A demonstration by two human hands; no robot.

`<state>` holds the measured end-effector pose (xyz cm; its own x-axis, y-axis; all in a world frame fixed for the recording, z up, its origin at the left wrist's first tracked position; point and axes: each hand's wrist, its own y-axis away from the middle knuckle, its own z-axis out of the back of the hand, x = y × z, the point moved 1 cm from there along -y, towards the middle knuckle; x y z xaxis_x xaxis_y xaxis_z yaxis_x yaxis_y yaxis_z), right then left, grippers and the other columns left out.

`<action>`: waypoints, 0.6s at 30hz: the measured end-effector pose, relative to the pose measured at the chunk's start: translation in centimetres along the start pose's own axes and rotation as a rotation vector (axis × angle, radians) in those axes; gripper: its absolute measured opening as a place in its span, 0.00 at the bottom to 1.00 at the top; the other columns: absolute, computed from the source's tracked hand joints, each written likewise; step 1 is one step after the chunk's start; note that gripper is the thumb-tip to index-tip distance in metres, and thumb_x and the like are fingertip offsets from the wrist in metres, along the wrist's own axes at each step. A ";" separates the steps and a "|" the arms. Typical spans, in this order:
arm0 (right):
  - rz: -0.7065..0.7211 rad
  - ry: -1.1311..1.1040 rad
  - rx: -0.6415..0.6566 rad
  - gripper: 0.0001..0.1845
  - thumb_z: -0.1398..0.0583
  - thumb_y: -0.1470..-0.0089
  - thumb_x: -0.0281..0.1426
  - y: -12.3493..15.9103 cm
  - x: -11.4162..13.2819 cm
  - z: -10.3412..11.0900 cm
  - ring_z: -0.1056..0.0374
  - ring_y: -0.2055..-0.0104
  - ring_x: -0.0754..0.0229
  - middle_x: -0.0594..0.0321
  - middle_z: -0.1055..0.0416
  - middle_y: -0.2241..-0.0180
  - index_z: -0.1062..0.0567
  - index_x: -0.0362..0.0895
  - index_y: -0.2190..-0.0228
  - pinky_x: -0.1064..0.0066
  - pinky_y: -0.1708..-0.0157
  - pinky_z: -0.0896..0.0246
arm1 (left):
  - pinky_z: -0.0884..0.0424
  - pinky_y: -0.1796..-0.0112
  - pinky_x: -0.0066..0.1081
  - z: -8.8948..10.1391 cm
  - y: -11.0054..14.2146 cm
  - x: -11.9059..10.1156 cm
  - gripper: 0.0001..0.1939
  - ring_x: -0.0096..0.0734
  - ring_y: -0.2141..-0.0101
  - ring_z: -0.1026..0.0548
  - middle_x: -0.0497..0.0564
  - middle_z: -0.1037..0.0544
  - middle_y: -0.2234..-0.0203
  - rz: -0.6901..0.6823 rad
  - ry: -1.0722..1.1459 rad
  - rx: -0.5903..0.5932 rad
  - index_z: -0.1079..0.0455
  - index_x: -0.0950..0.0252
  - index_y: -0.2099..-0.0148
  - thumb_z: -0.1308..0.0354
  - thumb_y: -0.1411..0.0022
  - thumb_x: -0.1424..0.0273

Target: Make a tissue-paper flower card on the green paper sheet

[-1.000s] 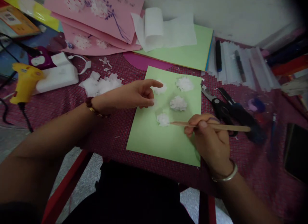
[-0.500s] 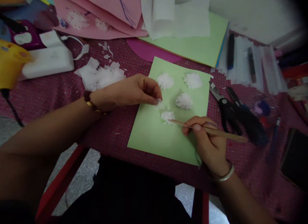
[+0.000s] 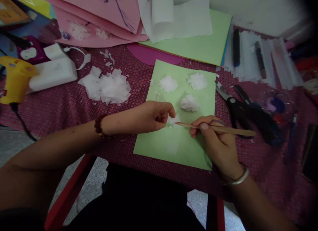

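My right hand [image 3: 218, 143] grips a pointed wooden stick [image 3: 233, 130], its tip on a small tuft of white paper [image 3: 176, 119]. My left hand [image 3: 155, 116] is closed over the left side of that tuft, index finger bent. Whatever its fingers may hold is hidden. Both hands are over a light green sheet [image 3: 154, 145]. Farther up the sheet sit several ruffled white paper puffs [image 3: 189, 103]. Nearer me, a faint pale square piece [image 3: 172, 146] shows against the green. Left of the sheet lies a heap of white paper pieces [image 3: 109, 87].
At the left are a yellow glue gun [image 3: 17, 78] and a white power strip [image 3: 53, 73]. Black-handled scissors [image 3: 235, 108] lie right of the sheet, beside a dark-handled tool [image 3: 263, 121]. Behind are pink sheets [image 3: 99, 12], a white paper roll [image 3: 162, 12] and more green paper [image 3: 198, 47].
My left hand has moved nearer me and slightly right, onto the small tuft. The paper bit formerly at its fingertips no longer shows there. The pale square has appeared lower on the sheet.
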<state>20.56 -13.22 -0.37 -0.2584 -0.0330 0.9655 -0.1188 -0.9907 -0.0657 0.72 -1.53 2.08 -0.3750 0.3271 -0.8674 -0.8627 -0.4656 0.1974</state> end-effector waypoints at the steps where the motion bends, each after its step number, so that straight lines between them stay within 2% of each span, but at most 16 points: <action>1: -0.006 -0.006 0.001 0.09 0.45 0.36 0.31 0.0 0.0 0.0 0.33 0.70 0.63 0.65 0.29 0.73 0.24 0.48 0.65 0.69 0.69 0.35 | 0.39 0.73 0.21 0.1 -0.1 0.1 0.15 0.21 0.73 0.31 0.44 0.27 0.73 0.006 -0.014 -0.003 0.31 0.68 0.56 0.47 0.47 0.82; 4: -0.022 -0.024 -0.004 0.09 0.45 0.37 0.31 0.1 0.1 0.1 0.33 0.70 0.63 0.65 0.29 0.73 0.24 0.48 0.66 0.68 0.69 0.36 | 0.40 0.74 0.22 0.3 0.1 -0.1 0.11 0.21 0.75 0.32 0.44 0.27 0.75 0.010 -0.092 -0.024 0.30 0.68 0.60 0.46 0.46 0.82; 6: -0.018 -0.023 -0.009 0.09 0.44 0.37 0.31 0.1 0.3 0.1 0.33 0.70 0.63 0.65 0.30 0.73 0.25 0.48 0.66 0.68 0.69 0.35 | 0.40 0.74 0.22 -0.1 0.8 -0.9 0.07 0.21 0.75 0.32 0.44 0.27 0.75 -0.047 -0.218 -0.027 0.30 0.67 0.65 0.45 0.44 0.81; 10: -0.012 -0.015 -0.007 0.09 0.44 0.37 0.31 -0.1 0.5 -0.1 0.33 0.71 0.63 0.65 0.30 0.74 0.25 0.48 0.68 0.68 0.71 0.34 | 0.37 0.71 0.29 -2.4 3.2 -2.8 0.07 0.29 0.71 0.31 0.49 0.26 0.72 -0.382 -0.661 0.065 0.29 0.66 0.68 0.46 0.37 0.77; 13: -0.021 -0.044 -0.018 0.09 0.44 0.38 0.32 -0.2 0.5 -0.1 0.33 0.72 0.64 0.66 0.30 0.74 0.25 0.47 0.69 0.70 0.72 0.34 | 0.38 0.71 0.34 -4.4 4.8 -3.4 0.08 0.34 0.69 0.32 0.52 0.26 0.70 -0.564 -0.924 0.056 0.28 0.67 0.66 0.47 0.36 0.76; 18: -0.004 -0.036 -0.026 0.10 0.44 0.38 0.33 -0.4 0.3 -0.2 0.32 0.72 0.64 0.65 0.30 0.74 0.26 0.47 0.70 0.70 0.73 0.33 | 0.39 0.75 0.35 -5.8 5.0 -2.4 0.07 0.36 0.71 0.32 0.53 0.26 0.69 -0.611 -1.051 0.059 0.29 0.68 0.65 0.48 0.36 0.77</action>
<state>20.37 -12.82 -0.13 -0.2231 -0.0345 0.9742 -0.1449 -0.9871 -0.0681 -0.73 -9.43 2.55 0.0296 0.9989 -0.0376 -0.9972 0.0269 -0.0697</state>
